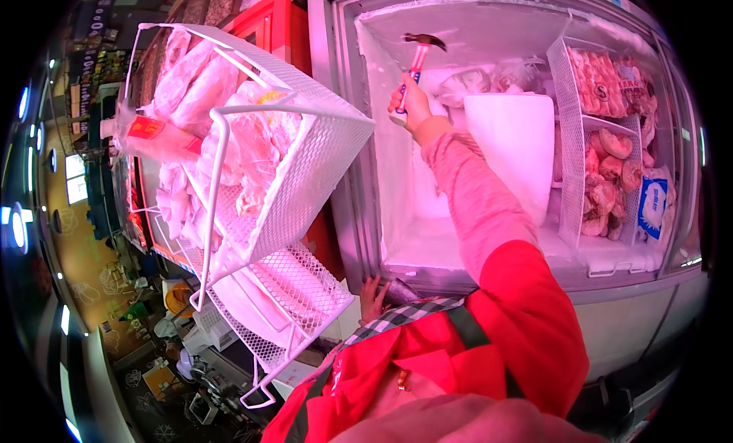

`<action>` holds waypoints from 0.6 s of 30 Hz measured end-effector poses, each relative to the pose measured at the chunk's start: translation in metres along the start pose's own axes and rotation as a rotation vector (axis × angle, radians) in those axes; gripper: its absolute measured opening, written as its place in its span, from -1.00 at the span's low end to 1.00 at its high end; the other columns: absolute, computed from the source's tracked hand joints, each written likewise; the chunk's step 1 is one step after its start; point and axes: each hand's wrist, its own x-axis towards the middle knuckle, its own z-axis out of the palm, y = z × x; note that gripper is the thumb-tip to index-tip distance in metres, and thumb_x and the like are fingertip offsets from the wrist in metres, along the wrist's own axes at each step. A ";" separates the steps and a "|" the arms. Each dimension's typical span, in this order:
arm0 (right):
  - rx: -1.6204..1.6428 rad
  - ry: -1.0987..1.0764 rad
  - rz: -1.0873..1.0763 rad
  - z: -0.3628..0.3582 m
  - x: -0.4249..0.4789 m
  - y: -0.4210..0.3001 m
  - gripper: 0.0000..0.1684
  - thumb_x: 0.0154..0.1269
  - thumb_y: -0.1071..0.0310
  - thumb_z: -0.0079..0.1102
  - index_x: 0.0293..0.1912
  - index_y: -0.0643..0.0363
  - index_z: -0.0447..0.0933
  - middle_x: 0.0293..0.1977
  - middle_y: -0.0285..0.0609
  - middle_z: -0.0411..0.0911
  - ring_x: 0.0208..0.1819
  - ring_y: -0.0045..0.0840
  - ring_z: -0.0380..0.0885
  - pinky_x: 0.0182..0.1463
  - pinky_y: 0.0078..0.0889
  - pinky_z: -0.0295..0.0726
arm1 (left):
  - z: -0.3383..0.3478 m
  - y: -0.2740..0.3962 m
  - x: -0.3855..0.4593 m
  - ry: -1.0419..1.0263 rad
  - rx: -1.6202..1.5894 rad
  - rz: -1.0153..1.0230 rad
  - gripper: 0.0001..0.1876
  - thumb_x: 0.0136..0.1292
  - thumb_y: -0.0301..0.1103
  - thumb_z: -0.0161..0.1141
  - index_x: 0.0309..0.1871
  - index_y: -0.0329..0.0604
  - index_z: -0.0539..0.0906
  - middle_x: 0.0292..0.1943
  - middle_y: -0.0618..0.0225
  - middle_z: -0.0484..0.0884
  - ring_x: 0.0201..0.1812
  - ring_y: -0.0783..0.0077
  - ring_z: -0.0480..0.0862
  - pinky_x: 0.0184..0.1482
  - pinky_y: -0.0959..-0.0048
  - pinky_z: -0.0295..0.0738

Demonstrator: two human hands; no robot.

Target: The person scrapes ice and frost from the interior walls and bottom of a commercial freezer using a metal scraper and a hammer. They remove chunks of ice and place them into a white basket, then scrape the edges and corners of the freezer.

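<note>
My right hand (pixel 412 104) is closed around the handle of a claw hammer (pixel 421 56) with a striped, star-marked grip. The hammer is raised over the far left part of an open chest freezer (pixel 349 157) with frosted walls. Below and right of it, inside the freezer, stands a large white block (pixel 509 151), which looks like foam or ice. Bagged frozen goods (pixel 467 85) lie behind the block. My left hand (pixel 373 299) rests with fingers spread at the freezer's near edge; its palm side is hidden.
White wire baskets (pixel 309 174) holding bagged frozen meat (pixel 189 88) stand left of the freezer. Wire dividers (pixel 570 139) at the freezer's right hold packed meat slices (pixel 595 82), meat pieces (pixel 610 180) and a blue-and-white packet (pixel 653 205). A red cabinet (pixel 269 28) stands behind.
</note>
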 end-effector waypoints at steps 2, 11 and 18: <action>-0.126 -0.029 -0.056 0.002 0.005 0.007 -0.56 0.26 -0.04 -0.05 -0.54 0.07 0.22 -0.79 -0.34 0.17 -0.82 -0.56 0.16 -0.71 -0.45 0.25 | -0.002 -0.003 0.002 -0.016 0.042 0.050 -0.41 -0.01 -0.14 0.17 0.17 -0.02 0.42 0.24 0.10 0.22 0.22 -0.06 0.20 0.19 0.06 0.09; -0.148 -0.003 -0.038 0.016 0.038 0.008 -0.60 0.26 0.02 -0.04 -0.55 0.07 0.21 -0.81 -0.35 0.15 -0.83 -0.56 0.17 -0.74 -0.45 0.23 | -0.002 0.001 0.000 0.005 0.041 0.088 -0.43 0.09 -0.01 0.07 0.17 -0.02 0.42 0.23 0.06 0.23 0.20 -0.09 0.22 0.17 0.02 0.09; 0.204 0.009 0.024 0.024 0.057 -0.002 -0.58 0.28 0.02 -0.08 -0.58 0.04 0.18 -0.84 -0.38 0.13 -0.85 -0.60 0.16 -0.77 -0.50 0.20 | 0.002 -0.005 -0.004 -0.037 0.111 0.011 -0.44 0.14 0.08 -0.02 0.16 0.00 0.44 0.20 0.04 0.26 0.17 -0.12 0.25 0.16 0.02 0.10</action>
